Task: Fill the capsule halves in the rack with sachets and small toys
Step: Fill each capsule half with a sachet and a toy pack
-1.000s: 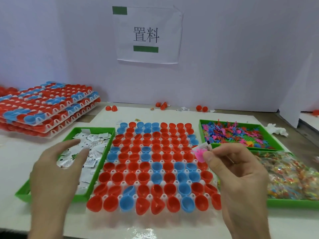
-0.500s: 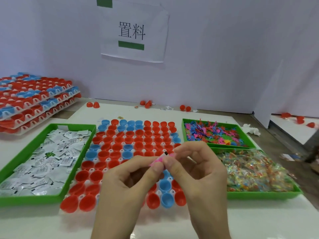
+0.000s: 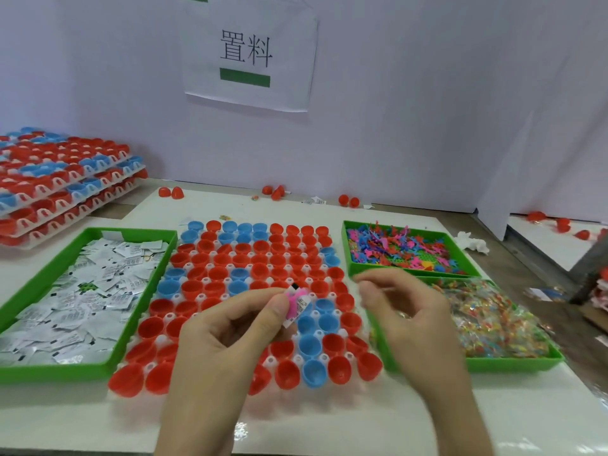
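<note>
A white rack of red and blue capsule halves lies in the middle of the table. Above its near rows my left hand pinches a small pink toy together with a white sachet between thumb and fingers. My right hand hovers just to the right, over the rack's right edge, fingers loosely curled and blurred, with nothing seen in them. The hands cover part of the rack's front rows.
A green tray of white sachets sits left of the rack. Two green trays stand right: coloured small toys at the back, wrapped sweets in front. Stacked filled racks lie far left. Loose red halves dot the back edge.
My right hand passed the pink toy and sachet to my left hand, then let go and drew away to the right. The view shifted slightly.
</note>
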Demonstrator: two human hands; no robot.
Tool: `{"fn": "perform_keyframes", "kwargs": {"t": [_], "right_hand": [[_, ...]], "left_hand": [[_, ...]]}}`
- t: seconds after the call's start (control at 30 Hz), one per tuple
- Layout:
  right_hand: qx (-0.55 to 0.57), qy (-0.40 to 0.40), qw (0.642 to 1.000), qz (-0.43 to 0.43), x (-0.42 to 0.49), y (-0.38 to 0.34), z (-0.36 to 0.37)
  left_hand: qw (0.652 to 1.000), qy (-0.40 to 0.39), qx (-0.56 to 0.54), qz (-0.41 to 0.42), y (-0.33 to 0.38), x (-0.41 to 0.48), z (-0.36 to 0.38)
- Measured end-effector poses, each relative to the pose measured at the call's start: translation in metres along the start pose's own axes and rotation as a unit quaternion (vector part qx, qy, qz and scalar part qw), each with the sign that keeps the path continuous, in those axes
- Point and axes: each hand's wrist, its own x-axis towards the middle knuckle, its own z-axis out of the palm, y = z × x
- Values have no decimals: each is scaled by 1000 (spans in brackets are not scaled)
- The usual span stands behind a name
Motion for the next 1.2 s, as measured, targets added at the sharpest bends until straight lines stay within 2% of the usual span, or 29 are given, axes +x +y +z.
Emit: {"fn": "perform_keyframes", "kwargs": {"t": [0.07, 0.1, 0.17, 0.2, 0.33, 0.43, 0.5, 0.57, 0.63, 0.67, 0.73, 0.8, 0.93, 1.07, 1.2], "right_hand": [[-111, 65, 987, 92, 8, 28, -21], [-171, 69, 972, 144, 11, 40, -26], [-313, 24, 925, 213, 14, 55, -25], [-344, 8, 912, 224, 16, 59, -23], [-302, 5, 922, 244, 26, 60, -18], [-286, 31, 930, 227, 26, 66, -20], [-268, 83, 938, 203, 21, 69, -19], [-232, 169, 947, 146, 14, 70, -13], [-152, 244, 955, 78, 6, 61, -5], [-102, 256, 960, 54, 4, 53, 0], [10, 231, 973, 29, 2, 29, 8], [114, 157, 981, 9, -1, -3, 19], [187, 19, 982, -25, -12, -48, 43], [222, 14, 975, -13, -16, -52, 49], [235, 14, 972, 8, -14, -52, 45]], "left_hand": [[1000, 0, 3, 8, 0, 0, -2], [1000, 0, 2, 8, 0, 0, -2], [1000, 5, -9, 4, 1, 1, -3], [1000, 6, -13, 1, 2, 1, -3], [1000, 0, -19, 8, 4, 0, -6], [1000, 7, -27, 12, 5, -1, -9], [1000, 9, -27, 13, 4, -1, -10], [999, 14, -33, 10, 4, 0, -10], [999, 15, -32, 10, 3, 0, -11], [999, 13, -28, 12, 3, 1, -10], [1000, 8, -18, 19, 3, 1, -9], [999, -2, -13, 31, 4, 0, -7], [997, -25, 33, 72, 6, -1, -7], [992, -9, 75, 104, 6, 0, -15], [992, -7, 67, 105, 6, 2, -17]]}}
